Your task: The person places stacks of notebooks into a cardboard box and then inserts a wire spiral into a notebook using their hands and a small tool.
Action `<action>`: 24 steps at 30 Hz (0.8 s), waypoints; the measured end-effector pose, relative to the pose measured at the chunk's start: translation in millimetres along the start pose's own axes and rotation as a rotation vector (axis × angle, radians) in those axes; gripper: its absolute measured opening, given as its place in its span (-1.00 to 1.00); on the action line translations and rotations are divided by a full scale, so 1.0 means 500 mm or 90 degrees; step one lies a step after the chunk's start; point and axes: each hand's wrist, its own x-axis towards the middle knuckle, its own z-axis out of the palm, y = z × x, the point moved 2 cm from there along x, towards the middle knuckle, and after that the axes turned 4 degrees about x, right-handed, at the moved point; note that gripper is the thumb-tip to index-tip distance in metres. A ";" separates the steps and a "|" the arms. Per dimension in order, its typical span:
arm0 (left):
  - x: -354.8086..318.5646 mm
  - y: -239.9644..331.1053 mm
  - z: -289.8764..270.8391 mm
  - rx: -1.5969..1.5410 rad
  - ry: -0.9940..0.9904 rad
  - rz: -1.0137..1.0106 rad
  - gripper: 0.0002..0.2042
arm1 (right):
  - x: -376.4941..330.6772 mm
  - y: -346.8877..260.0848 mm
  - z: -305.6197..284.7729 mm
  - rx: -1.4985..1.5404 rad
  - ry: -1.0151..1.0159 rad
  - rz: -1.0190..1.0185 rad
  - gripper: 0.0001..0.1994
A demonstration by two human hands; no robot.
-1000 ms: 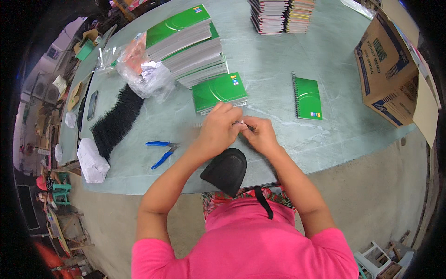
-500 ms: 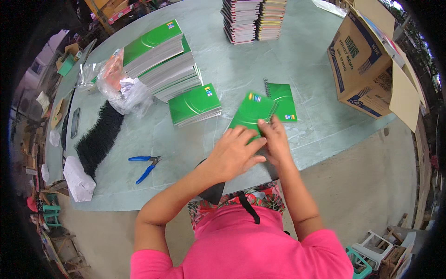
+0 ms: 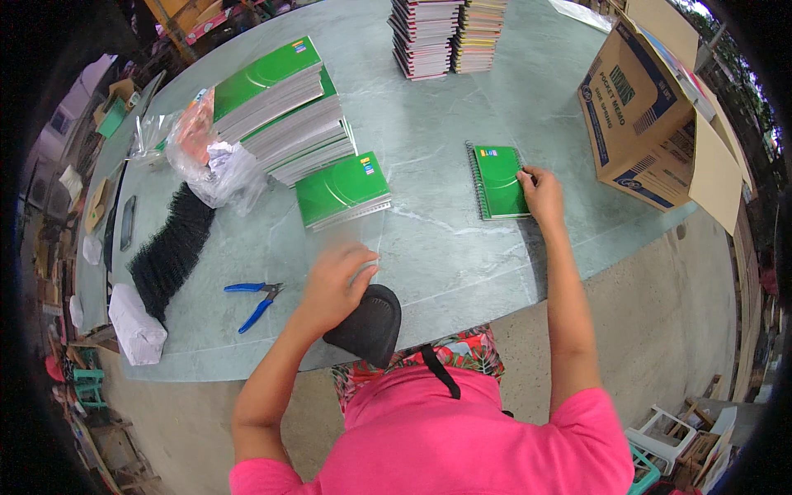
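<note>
"Notebook (image 3: 499, 183), green, rectangular, card-covered and spiral-bound: where is it lying now?"

"On the broad, grey-green, marbled bench (image 3: 445, 285), right of the middle. It is no longer tilting between both hands; it is resting flat and appears to be covering a second green notebook (image 3: 476, 188), whose dark coil is showing along the left side."

"So what are the hands doing?"

"They are working well apart now. The right hand (image 3: 542, 196) is touching the upper notebook's right edge with curled fingers; I cannot tell whether it is pinching it or only nudging it straight. The left hand (image 3: 334, 285) is coming away, blurring a little, with thumb and fingers parting and nothing showing between them."

"What is it hovering near?"

"It is passing just beside a black, rounded, padded-looking piece (image 3: 371, 323) at the near edge. The blue-handled metal cutters (image 3: 259, 302) are lying farther left, with neither hand touching them. A short pile of green, card-covered notebooks (image 3: 342, 190) is sitting beyond the left hand."

"And what is the change meaning for the work?"

"As I am judging it, handling of this notebook is nearly finishing: only the right hand is attending to it, while the left is being freed."
</note>
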 end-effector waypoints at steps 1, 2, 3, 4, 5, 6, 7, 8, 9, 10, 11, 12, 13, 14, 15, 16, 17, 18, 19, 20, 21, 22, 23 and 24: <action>-0.011 -0.008 -0.004 0.005 0.023 -0.007 -0.81 | -0.001 -0.003 -0.002 -0.018 -0.020 -0.004 -0.74; -0.018 -0.016 -0.009 0.008 0.046 -0.014 -0.81 | -0.003 -0.006 -0.006 -0.038 -0.040 -0.009 -0.74; -0.023 -0.023 -0.019 0.021 0.053 -0.031 -0.81 | -0.008 -0.009 -0.013 -0.085 -0.008 -0.036 -0.72; -0.027 -0.029 -0.031 0.034 0.060 -0.049 -0.82 | -0.015 -0.012 -0.019 -0.133 0.023 -0.064 -0.71; -0.035 -0.032 -0.042 0.049 0.069 -0.069 -0.82 | -0.018 -0.023 -0.022 -0.178 0.052 -0.095 -0.69; -0.048 -0.046 -0.046 0.071 0.081 -0.070 -0.82 | -0.018 -0.060 -0.014 -0.163 0.056 -0.168 -0.67; -0.060 -0.069 -0.042 0.092 0.094 -0.072 -0.82 | -0.019 -0.102 -0.008 -0.147 0.060 -0.242 -0.65; -0.075 -0.085 -0.052 0.119 0.107 -0.075 -0.83 | -0.025 -0.148 0.009 -0.123 0.064 -0.316 -0.63; -0.080 -0.084 -0.057 0.089 0.100 -0.074 -0.83 | -0.047 -0.203 0.043 -0.053 0.038 -0.416 -0.62; -0.079 -0.071 -0.050 0.060 0.095 -0.076 -0.84 | -0.077 -0.262 0.077 0.020 0.012 -0.517 -0.61; -0.085 -0.059 -0.049 0.043 0.093 -0.088 -0.84 | -0.109 -0.318 0.107 0.029 -0.026 -0.574 -0.61; -0.086 -0.051 -0.045 0.061 0.093 -0.043 -0.85 | -0.147 -0.377 0.127 0.041 -0.061 -0.636 -0.61; -0.084 -0.051 -0.042 0.079 0.090 0.005 -0.85 | -0.180 -0.419 0.148 0.052 -0.092 -0.699 -0.61; -0.085 -0.051 -0.055 0.085 0.076 -0.012 -0.84 | -0.191 -0.431 0.175 0.039 -0.114 -0.680 -0.61; -0.085 -0.051 -0.069 0.085 0.064 -0.025 -0.84 | -0.188 -0.421 0.203 0.018 -0.136 -0.663 -0.61; -0.090 -0.061 -0.087 0.078 0.052 -0.035 -0.83 | -0.182 -0.411 0.223 -0.010 -0.157 -0.642 -0.61; -0.111 -0.095 -0.116 0.121 0.103 -0.055 -0.81 | -0.179 -0.407 0.229 0.011 -0.175 -0.636 -0.63; -0.129 -0.135 -0.149 0.161 0.151 -0.069 -0.80 | -0.170 -0.406 0.226 0.026 -0.192 -0.626 -0.64; -0.145 -0.177 -0.190 0.176 0.209 -0.201 -0.81 | -0.168 -0.408 0.222 0.038 -0.196 -0.629 -0.65; -0.164 -0.222 -0.237 0.187 0.265 -0.331 -0.81 | -0.166 -0.411 0.211 0.047 -0.198 -0.629 -0.67; -0.188 -0.274 -0.291 0.212 0.358 -0.315 -0.84 | -0.170 -0.420 0.198 0.059 -0.201 -0.631 -0.68; -0.209 -0.314 -0.332 0.237 0.371 -0.398 -0.83 | -0.174 -0.433 0.177 0.047 -0.187 -0.636 -0.68; -0.229 -0.349 -0.367 0.262 0.386 -0.481 -0.81 | -0.180 -0.447 0.150 0.036 -0.172 -0.643 -0.69; -0.245 -0.385 -0.391 0.304 0.377 -0.558 -0.75 | -0.188 -0.457 0.128 0.025 -0.157 -0.649 -0.69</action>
